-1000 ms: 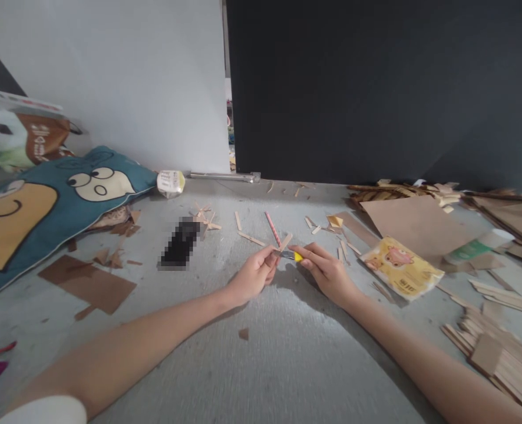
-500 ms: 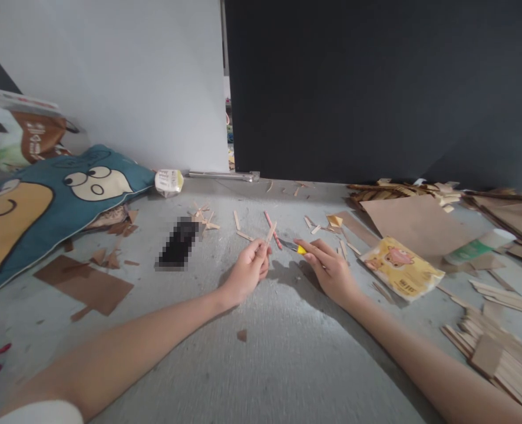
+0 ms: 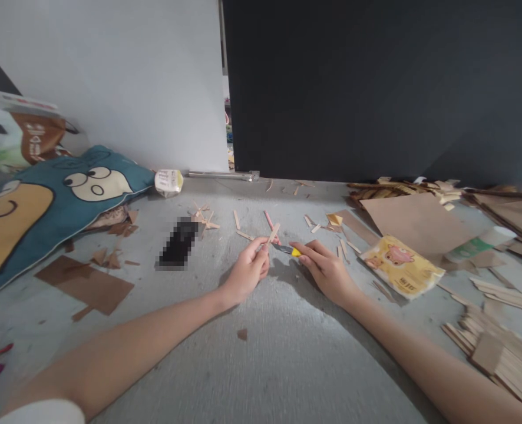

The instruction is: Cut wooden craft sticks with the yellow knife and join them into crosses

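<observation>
Pinched between the thumb and fingers of my left hand [image 3: 251,263] is a small flat wooden stick [image 3: 274,232], its free end pointing up and away. My right hand [image 3: 325,265] grips a yellow utility knife [image 3: 295,251]. The grey blade reaches left to the stick near my left fingertips; whether it touches the wood I cannot tell. Behind the blade, a red-and-white pencil-like rod [image 3: 268,219] lies on the grey table [image 3: 243,377]. Short pieces of wooden stick [image 3: 237,220] lie just beyond my left hand.
On the left are a blue cartoon cushion [image 3: 97,176], brown cardboard [image 3: 84,284] and a pixelated black object [image 3: 179,244]. On the right lie a yellow packet [image 3: 401,266], a green-and-white tube [image 3: 479,244], a cardboard sheet [image 3: 415,224] and stacked wooden strips [image 3: 495,353]. A dark panel [image 3: 376,88] stands behind.
My right hand has moved slightly left, bringing the knife blade up to the stick. The stick has tilted a little further right in my left hand.
</observation>
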`<state>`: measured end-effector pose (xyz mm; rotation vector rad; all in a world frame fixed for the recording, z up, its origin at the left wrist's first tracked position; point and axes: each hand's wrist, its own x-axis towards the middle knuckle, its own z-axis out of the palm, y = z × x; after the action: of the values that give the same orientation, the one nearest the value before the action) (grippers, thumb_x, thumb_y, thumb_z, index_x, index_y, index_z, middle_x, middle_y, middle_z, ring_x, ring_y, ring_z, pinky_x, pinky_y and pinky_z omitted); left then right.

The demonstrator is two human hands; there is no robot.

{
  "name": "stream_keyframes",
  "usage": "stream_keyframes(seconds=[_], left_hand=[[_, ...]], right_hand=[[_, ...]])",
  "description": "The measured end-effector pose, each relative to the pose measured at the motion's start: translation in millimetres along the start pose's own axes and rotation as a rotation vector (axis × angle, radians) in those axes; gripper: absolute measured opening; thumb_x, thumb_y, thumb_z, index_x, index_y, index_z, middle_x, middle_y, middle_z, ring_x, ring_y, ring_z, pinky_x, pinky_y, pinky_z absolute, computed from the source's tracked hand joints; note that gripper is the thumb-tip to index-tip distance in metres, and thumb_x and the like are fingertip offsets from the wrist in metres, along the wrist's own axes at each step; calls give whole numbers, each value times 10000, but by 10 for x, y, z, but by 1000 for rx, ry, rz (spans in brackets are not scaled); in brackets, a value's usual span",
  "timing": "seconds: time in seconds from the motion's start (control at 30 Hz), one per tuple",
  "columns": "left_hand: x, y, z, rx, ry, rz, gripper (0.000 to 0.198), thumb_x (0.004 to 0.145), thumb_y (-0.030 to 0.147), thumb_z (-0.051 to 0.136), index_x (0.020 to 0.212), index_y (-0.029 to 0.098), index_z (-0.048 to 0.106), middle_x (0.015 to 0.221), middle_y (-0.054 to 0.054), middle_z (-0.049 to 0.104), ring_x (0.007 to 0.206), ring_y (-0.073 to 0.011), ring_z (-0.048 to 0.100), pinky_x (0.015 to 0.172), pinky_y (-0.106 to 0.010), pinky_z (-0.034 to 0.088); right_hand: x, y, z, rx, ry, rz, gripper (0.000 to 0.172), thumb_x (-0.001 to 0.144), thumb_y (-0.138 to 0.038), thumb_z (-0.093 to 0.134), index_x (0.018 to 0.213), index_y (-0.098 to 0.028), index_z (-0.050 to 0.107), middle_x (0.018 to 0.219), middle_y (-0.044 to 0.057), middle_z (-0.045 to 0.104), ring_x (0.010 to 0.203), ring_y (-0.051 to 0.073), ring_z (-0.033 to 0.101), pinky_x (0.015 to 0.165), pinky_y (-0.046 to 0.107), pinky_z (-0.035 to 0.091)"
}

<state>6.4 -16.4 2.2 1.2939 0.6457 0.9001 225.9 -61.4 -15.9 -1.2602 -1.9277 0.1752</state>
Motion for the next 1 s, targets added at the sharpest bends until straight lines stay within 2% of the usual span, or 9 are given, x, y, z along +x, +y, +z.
stream_keyframes(seconds=[0.27,0.53,0.73,1.0], left_hand=[[4,-25,-2,-27,-10,-8,526,959,588,624,1254,155,574,563,123,290,443,-78,196,435,-242,137],[-20,7,5,-24,-3,16,531,946,584,644,1261,169,544,547,131,317,437,-73,204,434,-233,145],[-18,-7,2,-46,30,22,615,948,560,651,1406,183,490,548,131,329,430,-82,225,437,-234,134],[-16,-16,-8,-27,20,8,573,948,554,646,1353,170,518,539,135,328,429,-79,210,438,-231,148]], right_hand=[[-2,-4,4,16,-1,13,426,1111,-395,389,1369,-248,694,979,78,651,844,185,670,812,301,574],[-8,11,19,-12,16,61,428,1108,-415,396,1359,-243,696,985,84,658,840,198,674,781,320,567],[-9,-3,3,10,43,73,433,1108,-414,393,1374,-233,684,977,84,649,815,191,657,791,321,567],[-20,6,23,22,-9,38,424,1112,-416,393,1349,-234,693,984,82,658,831,188,672,793,311,564]])
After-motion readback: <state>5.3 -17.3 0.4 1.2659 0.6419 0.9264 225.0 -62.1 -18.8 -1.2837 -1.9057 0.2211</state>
